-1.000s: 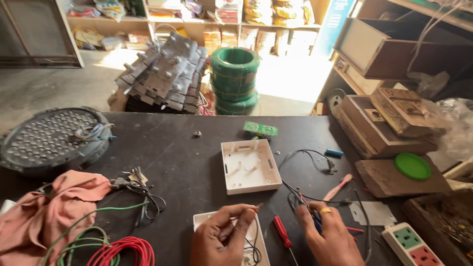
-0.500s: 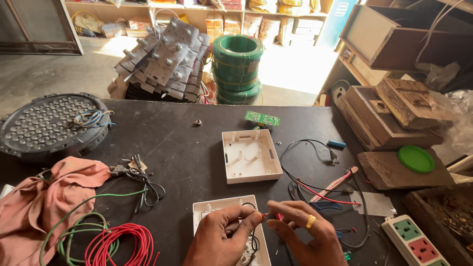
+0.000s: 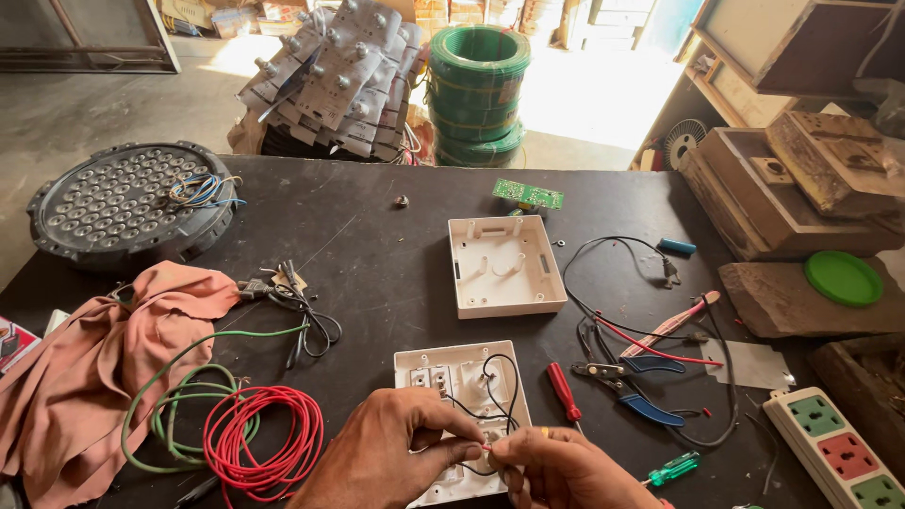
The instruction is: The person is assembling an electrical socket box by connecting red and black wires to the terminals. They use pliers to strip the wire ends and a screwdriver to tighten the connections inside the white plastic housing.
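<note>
Head view, looking down on a dark worktable (image 3: 377, 245), largest item in frame. Its far edge meets a sunlit floor; the right edge is crowded by stacked wooden boxes (image 3: 801, 179).

Round LED lamp plate (image 3: 127, 203) sits at the far left corner, loose coloured leads lying on its face. A pink cloth (image 3: 85, 368) is heaped at the near left, close to the table edge. Beside it, overlapping coils of green wire (image 3: 179, 405) and red wire (image 3: 264, 443).

An empty white box cover (image 3: 504, 264) lies open side up at centre, well apart from the hands. Just behind it, a small green circuit board (image 3: 528, 194). Bare tabletop between cover and lamp gives the widest open room.

White switch plate (image 3: 462, 396) lies back side up at the near edge, directly under both hands, probably so its terminals face up for wiring. Thin black wires (image 3: 495, 377) loop over it.

Left hand (image 3: 396, 457) and right hand (image 3: 566, 467) meet fingertip to fingertip. Each pinches with thumb and forefinger at the same point on a black wire; other fingers curled in.

To the right, just beside the plate: red-handled screwdriver (image 3: 564, 391), blue-handled pliers (image 3: 636, 386), and a power strip (image 3: 834, 448) at the corner. Little free room on that side.
</note>
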